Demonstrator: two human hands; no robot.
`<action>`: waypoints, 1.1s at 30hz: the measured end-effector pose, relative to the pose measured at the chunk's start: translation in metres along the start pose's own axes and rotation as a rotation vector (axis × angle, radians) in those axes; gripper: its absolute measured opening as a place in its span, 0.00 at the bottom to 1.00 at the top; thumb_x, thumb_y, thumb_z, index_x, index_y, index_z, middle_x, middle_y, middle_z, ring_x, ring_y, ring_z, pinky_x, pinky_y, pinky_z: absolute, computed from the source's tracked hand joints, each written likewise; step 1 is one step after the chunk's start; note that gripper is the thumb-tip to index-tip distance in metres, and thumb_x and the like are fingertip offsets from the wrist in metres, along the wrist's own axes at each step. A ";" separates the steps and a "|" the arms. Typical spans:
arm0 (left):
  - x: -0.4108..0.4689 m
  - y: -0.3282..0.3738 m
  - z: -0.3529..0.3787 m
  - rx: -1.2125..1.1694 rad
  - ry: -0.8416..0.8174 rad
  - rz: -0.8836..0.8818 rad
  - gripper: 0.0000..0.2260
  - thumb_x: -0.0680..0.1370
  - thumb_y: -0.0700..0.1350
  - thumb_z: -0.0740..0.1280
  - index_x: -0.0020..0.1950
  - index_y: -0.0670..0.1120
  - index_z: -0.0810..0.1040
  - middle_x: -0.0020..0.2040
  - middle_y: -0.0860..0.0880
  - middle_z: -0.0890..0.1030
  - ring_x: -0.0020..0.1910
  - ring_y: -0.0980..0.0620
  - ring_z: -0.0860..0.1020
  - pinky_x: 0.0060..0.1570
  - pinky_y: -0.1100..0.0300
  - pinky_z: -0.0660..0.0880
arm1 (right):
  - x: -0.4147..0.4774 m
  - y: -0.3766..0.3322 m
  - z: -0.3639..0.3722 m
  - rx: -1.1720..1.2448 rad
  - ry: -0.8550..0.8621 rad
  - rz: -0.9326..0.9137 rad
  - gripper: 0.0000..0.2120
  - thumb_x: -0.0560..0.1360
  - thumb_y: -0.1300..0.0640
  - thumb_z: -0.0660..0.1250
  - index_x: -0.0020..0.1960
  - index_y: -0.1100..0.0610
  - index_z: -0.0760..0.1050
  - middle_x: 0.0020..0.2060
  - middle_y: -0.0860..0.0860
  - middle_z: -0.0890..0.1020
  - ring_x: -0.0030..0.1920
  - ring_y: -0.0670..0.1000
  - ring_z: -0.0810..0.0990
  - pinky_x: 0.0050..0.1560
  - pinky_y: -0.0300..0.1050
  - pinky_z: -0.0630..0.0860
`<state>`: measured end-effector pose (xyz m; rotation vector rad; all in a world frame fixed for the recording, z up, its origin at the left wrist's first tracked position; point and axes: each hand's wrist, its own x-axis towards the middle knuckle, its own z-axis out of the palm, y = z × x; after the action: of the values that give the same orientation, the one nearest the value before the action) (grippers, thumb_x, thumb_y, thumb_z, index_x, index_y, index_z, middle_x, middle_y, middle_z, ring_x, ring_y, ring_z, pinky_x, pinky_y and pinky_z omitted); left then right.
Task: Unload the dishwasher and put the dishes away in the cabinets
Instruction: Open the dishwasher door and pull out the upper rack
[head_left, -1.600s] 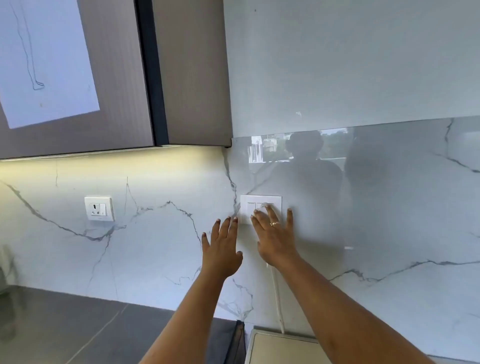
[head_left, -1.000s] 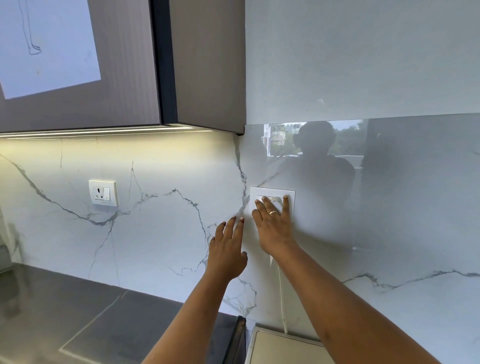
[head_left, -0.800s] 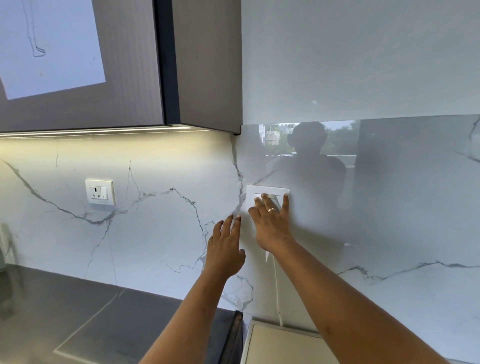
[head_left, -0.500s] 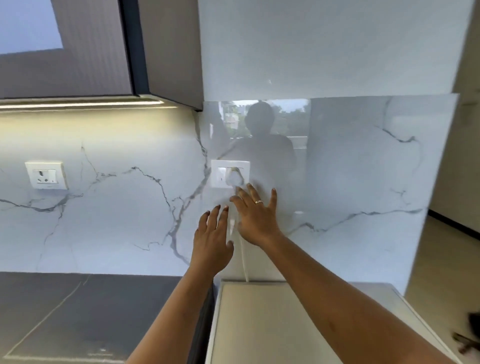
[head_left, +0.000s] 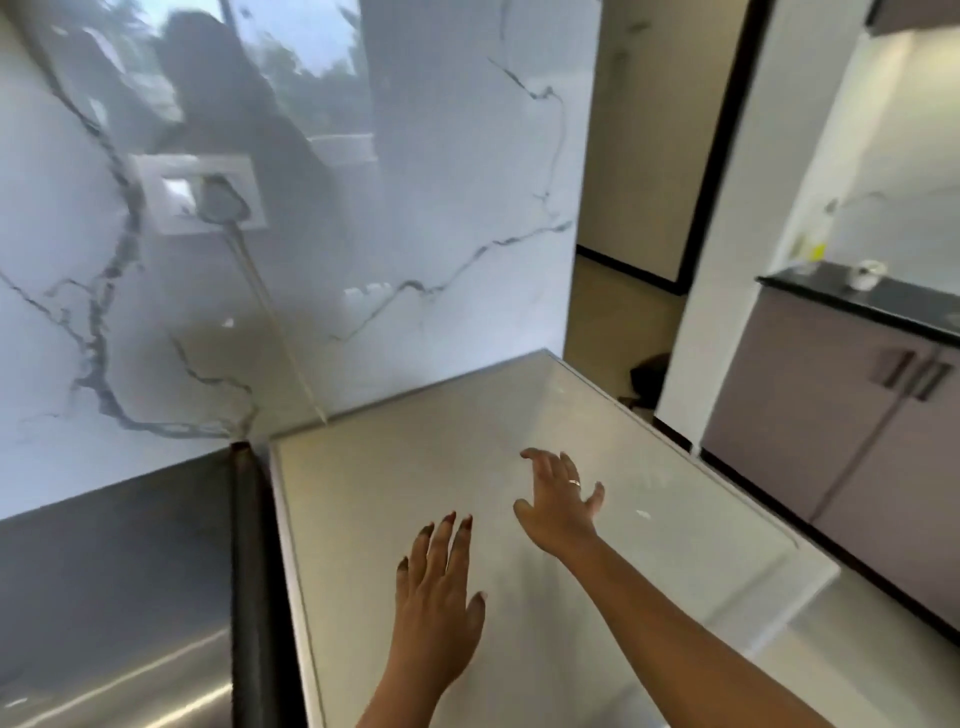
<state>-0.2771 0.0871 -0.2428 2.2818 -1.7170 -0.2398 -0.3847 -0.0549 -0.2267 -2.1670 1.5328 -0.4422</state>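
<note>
Marble wall (head_left: 441, 182) stands behind a pale worktop (head_left: 675, 467). The left hand (head_left: 436, 587) and right hand (head_left: 561, 499) hover above it, fingers spread, holding nothing. No dishes are visible; closed cabinets (head_left: 831, 441) stand at the right. I judge the unloading is not yet begun.

wall (head_left: 457, 156): glossy veined marble | socket (head_left: 171, 197): white, plugged | counter (head_left: 104, 561): dark, left | floor (head_left: 618, 312): beige

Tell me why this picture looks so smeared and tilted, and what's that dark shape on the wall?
Head view: motion blur smears the socket and wall; the doorway leans, likely from the wide lens; the glossy wall mirrors a person's silhouette against a bright window; the left hand and right hand look sharper, over the pale top.
</note>
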 end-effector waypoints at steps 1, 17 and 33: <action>-0.006 0.003 0.007 0.009 -0.019 0.008 0.34 0.80 0.54 0.55 0.75 0.54 0.33 0.77 0.55 0.36 0.77 0.50 0.38 0.75 0.50 0.44 | -0.011 0.014 0.002 0.016 0.000 0.049 0.29 0.74 0.56 0.62 0.71 0.43 0.55 0.73 0.43 0.58 0.77 0.50 0.48 0.71 0.68 0.44; -0.146 0.032 0.087 0.238 -0.091 0.177 0.27 0.77 0.64 0.48 0.69 0.50 0.66 0.64 0.50 0.77 0.65 0.51 0.66 0.72 0.44 0.46 | -0.201 0.128 0.022 0.600 0.341 0.530 0.33 0.74 0.54 0.68 0.74 0.51 0.57 0.72 0.55 0.61 0.71 0.60 0.61 0.71 0.57 0.60; -0.140 0.047 0.080 0.258 -0.273 -0.014 0.33 0.81 0.52 0.56 0.75 0.60 0.35 0.76 0.59 0.36 0.76 0.52 0.38 0.68 0.31 0.46 | -0.210 0.122 0.066 1.797 -0.030 0.807 0.19 0.80 0.53 0.61 0.67 0.61 0.70 0.61 0.57 0.77 0.60 0.55 0.76 0.61 0.48 0.73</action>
<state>-0.3834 0.1996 -0.3086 2.5446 -1.9654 -0.3669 -0.5194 0.1203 -0.3483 -0.1651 0.9721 -0.9163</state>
